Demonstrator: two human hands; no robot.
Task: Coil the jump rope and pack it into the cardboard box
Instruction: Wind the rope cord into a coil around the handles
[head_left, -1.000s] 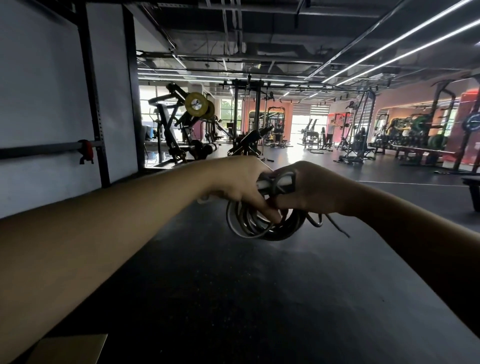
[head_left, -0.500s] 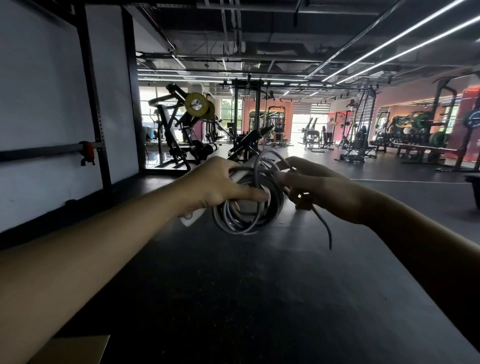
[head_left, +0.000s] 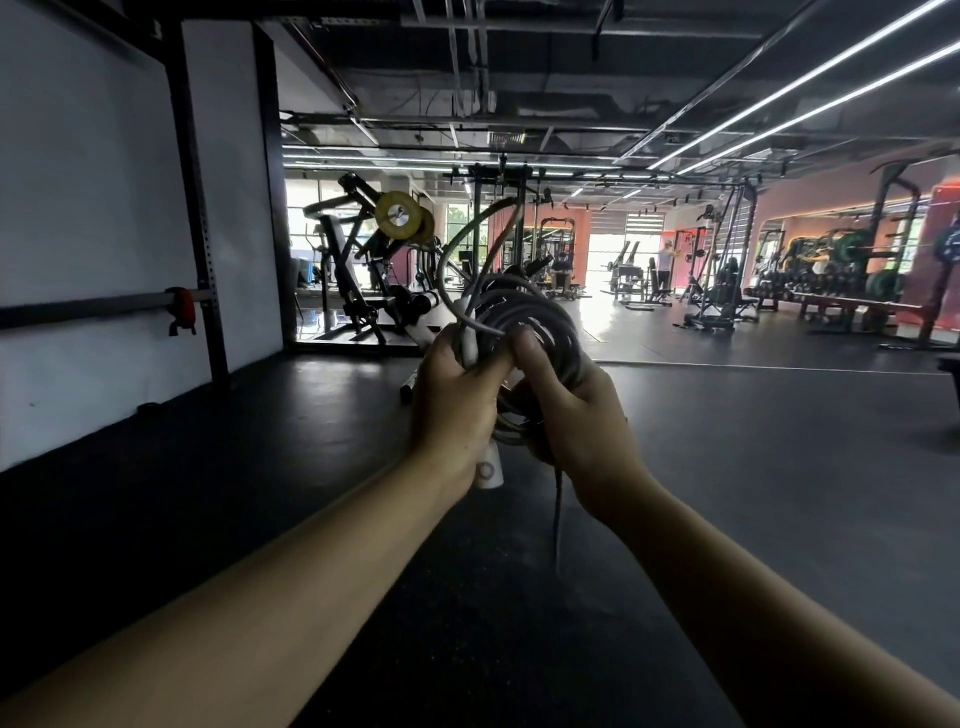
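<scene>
- The left hand (head_left: 457, 400) grips a white handle (head_left: 488, 470) and the jump rope (head_left: 530, 317) at mid-frame.
- The right hand (head_left: 576, 421) is curled round the coil's lower right side.
- A loose rope end (head_left: 557, 525) hangs below the hands.
- One loop arcs up above the coil.

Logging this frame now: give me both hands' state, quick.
Left hand: grip closed round the white handle and the jump rope coil.
Right hand: grip closed on the coil; loose rope tail hangs below.
</scene>
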